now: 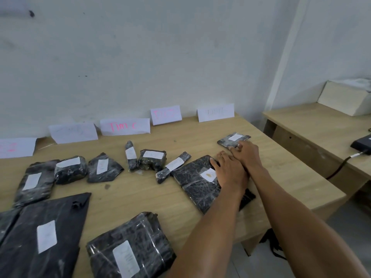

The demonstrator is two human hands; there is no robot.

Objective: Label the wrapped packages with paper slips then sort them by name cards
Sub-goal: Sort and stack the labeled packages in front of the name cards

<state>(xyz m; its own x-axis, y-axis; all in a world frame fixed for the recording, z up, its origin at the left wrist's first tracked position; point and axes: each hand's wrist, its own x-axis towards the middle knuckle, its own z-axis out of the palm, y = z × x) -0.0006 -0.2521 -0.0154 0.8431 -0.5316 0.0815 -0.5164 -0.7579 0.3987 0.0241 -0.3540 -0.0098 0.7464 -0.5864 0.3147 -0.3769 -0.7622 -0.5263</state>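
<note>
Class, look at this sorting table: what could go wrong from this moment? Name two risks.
The right hand touches the small package while crowded against the left hand; it may fumble the pick. The left hand rests on the large package, which seems to touch a thin package; sliding it may shove that one astray.

I am facing a pale, scuffed wall (140, 57) with a dark smudge (31, 14) high on its left. A light wood-grain table (140, 197) stands pushed against it. To the right, past a corner where the wall juts out, there is a second desk (313, 125) of the same wood. It carries a cream-white box (341, 99) and a black device (361, 144) with a dark cable (339, 167) trailing off the edge. The floor (341, 213) is grey, and the light is soft and even.
</note>
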